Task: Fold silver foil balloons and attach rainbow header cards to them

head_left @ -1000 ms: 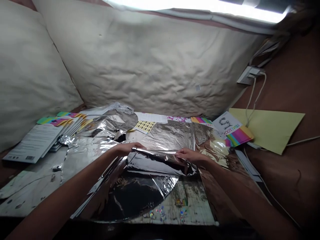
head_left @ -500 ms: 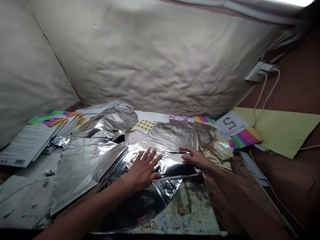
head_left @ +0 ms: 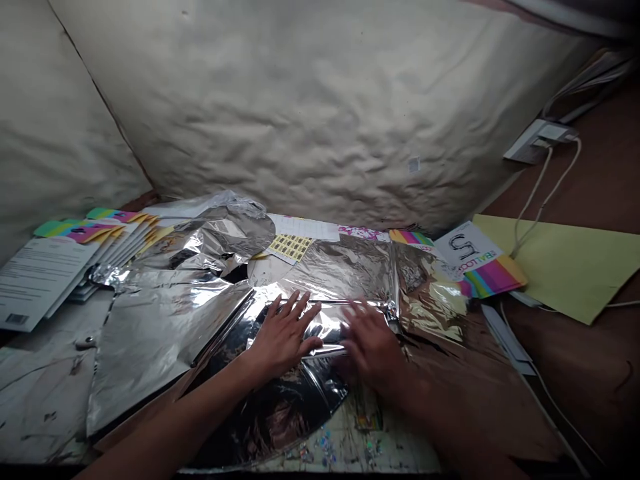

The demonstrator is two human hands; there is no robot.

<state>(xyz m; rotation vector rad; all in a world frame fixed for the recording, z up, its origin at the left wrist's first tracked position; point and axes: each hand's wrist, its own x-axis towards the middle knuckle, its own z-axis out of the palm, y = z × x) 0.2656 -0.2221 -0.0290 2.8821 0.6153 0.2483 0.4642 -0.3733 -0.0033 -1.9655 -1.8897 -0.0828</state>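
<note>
My left hand (head_left: 286, 331) lies flat with spread fingers on a folded piece of shiny silver foil (head_left: 327, 320), which looks like a flat foil balloon. On the right end of the same foil is my right hand (head_left: 373, 340), blurred by motion, its fingers apart. I cannot tell whether it presses on the foil or hovers over it. Beneath the fold, a dark, mirror-like rounded foil part (head_left: 280, 420) spreads toward the front edge of the table. Neither hand grips anything.
More silver foil (head_left: 155, 340) lies to the left, near a fanned stack of printed card packets (head_left: 45, 273). A yellow sticker sheet (head_left: 290, 248) sits behind. On the right are a balloon packet (head_left: 480, 260), yellow card (head_left: 565, 267) and a power socket with cables (head_left: 540, 141).
My right hand has moved slightly left and toward me over the foil, and its fingers now point away from me. My left hand stays in place on the fold. The view has shifted slightly.
</note>
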